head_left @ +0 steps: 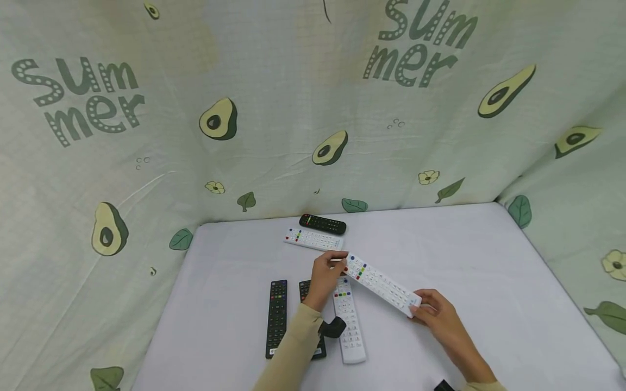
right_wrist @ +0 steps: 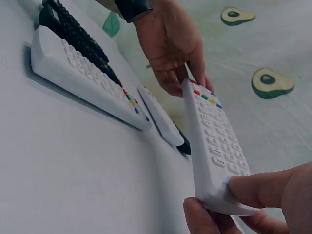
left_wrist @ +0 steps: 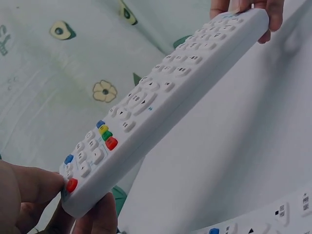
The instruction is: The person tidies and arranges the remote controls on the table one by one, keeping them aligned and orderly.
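Observation:
A white remote control (head_left: 381, 285) with colored buttons is held up above the table, slanting down to the right in the head view. My left hand (head_left: 325, 277) pinches its end by the red and blue buttons, thumb on top and fingers beneath. At the opposite end, my right hand (head_left: 438, 315) grips it the same way, as the right wrist view shows with the thumb (right_wrist: 261, 189) on the face. Under the left hand lies a second white remote (head_left: 349, 328), partly covered at its top. A black remote (head_left: 320, 347) beside it is mostly hidden by the left forearm.
Another black remote (head_left: 277, 315) lies at the left. Farther back, a white remote (head_left: 313, 239) and a black remote (head_left: 323, 224) lie side by side. The white table (head_left: 489, 250) meets a hanging avocado-print cloth (head_left: 274, 136) behind and at the sides.

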Motion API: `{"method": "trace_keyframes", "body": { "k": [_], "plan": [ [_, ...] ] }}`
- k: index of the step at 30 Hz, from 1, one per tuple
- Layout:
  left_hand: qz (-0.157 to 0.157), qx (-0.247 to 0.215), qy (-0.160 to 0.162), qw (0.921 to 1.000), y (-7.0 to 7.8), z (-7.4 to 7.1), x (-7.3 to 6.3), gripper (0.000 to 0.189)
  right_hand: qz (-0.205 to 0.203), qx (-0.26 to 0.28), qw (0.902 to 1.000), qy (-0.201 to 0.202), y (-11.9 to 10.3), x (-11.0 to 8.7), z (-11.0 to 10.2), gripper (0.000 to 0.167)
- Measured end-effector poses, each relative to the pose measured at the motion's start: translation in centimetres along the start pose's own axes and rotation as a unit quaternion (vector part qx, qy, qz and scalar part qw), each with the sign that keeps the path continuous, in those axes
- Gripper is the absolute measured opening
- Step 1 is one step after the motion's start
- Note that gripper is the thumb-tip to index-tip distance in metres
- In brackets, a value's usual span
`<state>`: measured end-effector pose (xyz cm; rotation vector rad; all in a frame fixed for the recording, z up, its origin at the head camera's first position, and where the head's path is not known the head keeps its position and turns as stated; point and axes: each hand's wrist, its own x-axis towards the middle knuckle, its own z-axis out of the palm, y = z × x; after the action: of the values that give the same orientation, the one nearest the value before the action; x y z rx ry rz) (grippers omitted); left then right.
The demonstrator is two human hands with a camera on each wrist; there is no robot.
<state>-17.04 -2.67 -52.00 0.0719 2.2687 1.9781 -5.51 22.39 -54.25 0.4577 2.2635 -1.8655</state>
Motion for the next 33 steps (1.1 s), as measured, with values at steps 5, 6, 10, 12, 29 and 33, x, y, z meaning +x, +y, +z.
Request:
{"method": "trace_keyframes", "body": {
  "k": [5, 6, 10, 12, 29, 33],
  "plan": [
    [-0.007, 0.007, -0.022, 0.9997, 0.3, 0.8, -0.1, 0.023, 0.013, -0.016, 0.9996, -0.022, 0.6, -0.5, -0.6, 0.052],
    [-0.009, 0.009, -0.026, 0.9996, 0.4, 1.0, -0.1, 0.023, 0.015, -0.021, 0.9993, -0.029, 0.8, -0.6, -0.6, 0.053],
    [-0.014, 0.017, -0.043, 0.9988, 0.5, 1.5, -0.3, 0.025, 0.022, -0.028, 0.9976, -0.059, 1.2, -1.2, -0.6, 0.053],
    [-0.016, 0.024, -0.048, 0.9984, 0.5, 1.7, -0.4, 0.026, 0.02, -0.027, 0.9965, -0.076, 1.3, -1.6, -0.5, 0.053],
    [-0.056, 0.077, -0.07, 0.993, -0.5, 3.2, -0.3, 0.025, -0.09, -0.052, 0.9792, -0.175, 2.7, -2.5, 0.9, 0.056],
    [-0.06, 0.093, -0.077, 0.9909, -0.6, 3.3, -0.2, 0.026, -0.09, -0.084, 0.9807, -0.152, 2.6, -2.5, 1.4, 0.058]
  ]
}}
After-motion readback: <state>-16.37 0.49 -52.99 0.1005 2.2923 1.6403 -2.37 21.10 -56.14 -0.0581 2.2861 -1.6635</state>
